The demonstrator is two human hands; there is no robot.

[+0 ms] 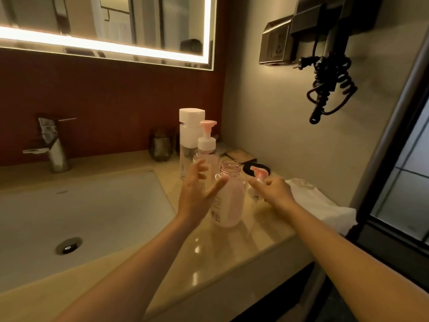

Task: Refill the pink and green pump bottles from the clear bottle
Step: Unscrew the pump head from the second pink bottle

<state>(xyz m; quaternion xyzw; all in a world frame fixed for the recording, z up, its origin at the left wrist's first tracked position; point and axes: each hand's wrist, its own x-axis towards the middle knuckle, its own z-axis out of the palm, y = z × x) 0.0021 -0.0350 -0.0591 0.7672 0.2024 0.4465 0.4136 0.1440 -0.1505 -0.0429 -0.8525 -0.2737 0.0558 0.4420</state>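
Already the pink bottle stands uncapped near the front of the bench, its threaded neck bare and upright. Its pump head is off and sits just to the right of the neck, gripped in the curled fingers of the right hand. The left hand is spread open with straight fingers, its thumb at or just against the bottle's left shoulder, holding nothing. Behind it stands a second pump bottle with its pump still screwed on. It reads pink in this warm light, so whether it is the green one I cannot tell. The clear bottle stands at the back, touching or just beside that second one, with its white cap still in place. As I judge it, the task is at an early stage: one bottle is opened and ready, nothing is being poured, and the clear bottle has yet to be uncapped. How full the open bottle is cannot be read through its tinted wall. Left to do are both pours, the second pump's removal and both pumps' refitting. A white towel lies to the right, and the sink and tap lie to the left.
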